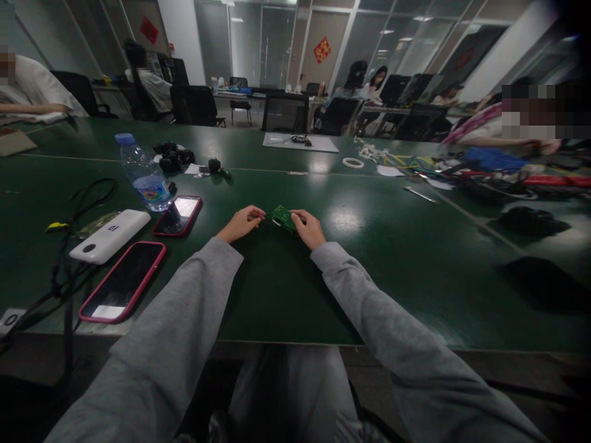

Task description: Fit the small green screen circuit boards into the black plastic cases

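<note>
A small green circuit board [282,216] is held in my right hand [308,227], with the thumb on its upper face and the fingers mostly hidden at its far right side. The board is tilted just above the green table, and a pale strip shows along its lower left edge. To the left of the board, a short gap away, my left hand [244,223] has loosely bent fingers, the thumb a little apart from them. I see nothing between them.
On the left are a pink-cased phone [124,280], a white power bank [111,237], a red-edged phone [178,215], a water bottle [150,184] and black cables [58,277]. A tape roll [353,163], a thin metal tool [420,195] and tangled wires [415,163] lie on the right. People sit around.
</note>
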The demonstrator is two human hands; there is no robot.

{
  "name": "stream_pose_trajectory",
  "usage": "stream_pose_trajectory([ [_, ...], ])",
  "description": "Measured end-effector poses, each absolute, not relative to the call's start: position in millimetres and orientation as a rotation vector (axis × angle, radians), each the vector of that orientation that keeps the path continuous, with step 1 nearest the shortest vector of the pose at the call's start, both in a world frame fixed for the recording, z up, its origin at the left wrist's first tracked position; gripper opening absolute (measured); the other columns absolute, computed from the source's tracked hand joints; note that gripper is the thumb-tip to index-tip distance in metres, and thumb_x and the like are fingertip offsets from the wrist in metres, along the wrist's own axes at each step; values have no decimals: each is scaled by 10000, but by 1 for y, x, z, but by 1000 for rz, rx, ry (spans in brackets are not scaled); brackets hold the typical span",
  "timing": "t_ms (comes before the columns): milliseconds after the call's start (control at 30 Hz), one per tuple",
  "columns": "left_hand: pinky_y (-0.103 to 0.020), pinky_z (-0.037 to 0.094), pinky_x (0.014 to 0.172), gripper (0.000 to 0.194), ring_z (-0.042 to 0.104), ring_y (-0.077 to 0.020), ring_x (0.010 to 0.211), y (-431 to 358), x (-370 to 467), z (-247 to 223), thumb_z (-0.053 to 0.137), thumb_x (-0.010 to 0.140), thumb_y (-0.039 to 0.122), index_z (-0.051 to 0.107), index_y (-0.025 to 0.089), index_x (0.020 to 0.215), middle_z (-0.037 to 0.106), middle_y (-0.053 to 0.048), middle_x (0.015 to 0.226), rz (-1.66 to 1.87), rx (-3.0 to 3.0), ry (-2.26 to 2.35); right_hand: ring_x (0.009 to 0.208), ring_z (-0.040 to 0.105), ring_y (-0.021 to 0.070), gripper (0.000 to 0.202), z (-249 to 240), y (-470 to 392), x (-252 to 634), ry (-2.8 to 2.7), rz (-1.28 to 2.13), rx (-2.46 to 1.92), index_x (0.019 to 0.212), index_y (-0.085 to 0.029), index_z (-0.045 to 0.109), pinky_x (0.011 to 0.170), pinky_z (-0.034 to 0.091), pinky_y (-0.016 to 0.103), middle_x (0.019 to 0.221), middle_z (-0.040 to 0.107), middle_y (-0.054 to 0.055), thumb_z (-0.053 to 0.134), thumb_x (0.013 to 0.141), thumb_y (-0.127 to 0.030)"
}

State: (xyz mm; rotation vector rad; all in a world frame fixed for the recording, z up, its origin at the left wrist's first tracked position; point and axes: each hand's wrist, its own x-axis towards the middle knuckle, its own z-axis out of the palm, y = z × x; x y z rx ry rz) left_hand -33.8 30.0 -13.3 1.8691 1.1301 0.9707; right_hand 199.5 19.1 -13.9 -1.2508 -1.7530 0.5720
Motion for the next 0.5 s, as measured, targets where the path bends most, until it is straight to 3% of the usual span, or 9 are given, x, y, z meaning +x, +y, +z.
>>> stream_pose_trajectory([
  [133, -276, 509, 693, 230, 601, -96, 717, 31, -35, -16, 542, 806, 143, 558, 119, 1035, 650, -102, 1005, 967, 1879, 1128, 955, 610, 214, 312, -15, 19, 199, -1766, 493, -1276, 1039, -202, 619, 878, 470, 398, 991, 659, 62, 439, 897, -414],
  [233, -281, 508, 699, 234, 604, -100, 732, 34, -35, -19, 544, 807, 156, 561, 121, 1038, 651, -98, 1002, 971, 1890, 1122, 1016, 591, 241, 441, -14, 13, 193, -1800, 407, -1289, 1168, -194, 550, 899, 463, 421, 1063, 634, 95, 546, 835, -483],
  [333, -292, 509, 714, 239, 612, -111, 764, 35, -36, -20, 551, 809, 170, 564, 117, 1041, 651, -101, 1001, 962, 1891, 1106, 1047, 579, 267, 569, -15, 10, 191, -1909, 315, -1284, 1250, -183, 491, 913, 459, 442, 1135, 604, 118, 653, 759, -421],
  [500, -296, 510, 737, 214, 612, -104, 763, 33, -36, -17, 542, 811, 143, 569, 114, 1021, 652, -96, 979, 933, 1864, 1105, 987, 614, 265, 520, -20, 14, 220, -1929, 255, -1312, 1260, -179, 498, 874, 484, 433, 1099, 627, 111, 615, 786, -355],
])
